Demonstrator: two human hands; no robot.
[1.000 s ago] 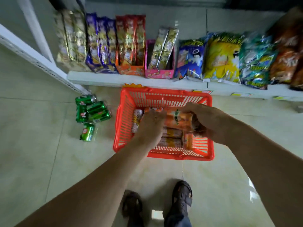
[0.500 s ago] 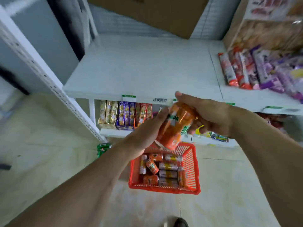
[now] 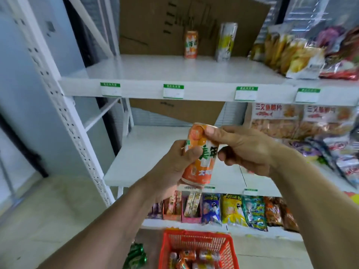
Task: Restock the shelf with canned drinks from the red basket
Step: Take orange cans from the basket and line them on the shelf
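can (image 3: 200, 158) clamped in left hand (image 3: 171, 167), top pinched by right hand (image 3: 242, 150) | to be stood upright beside shelf can (image 3: 191, 44), label outward

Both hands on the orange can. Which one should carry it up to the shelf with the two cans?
Left, probably. The left hand wraps the orange can around its body, a carrying grip. The right hand only pinches its top rim. The upper shelf lies bare left of the standing orange can.
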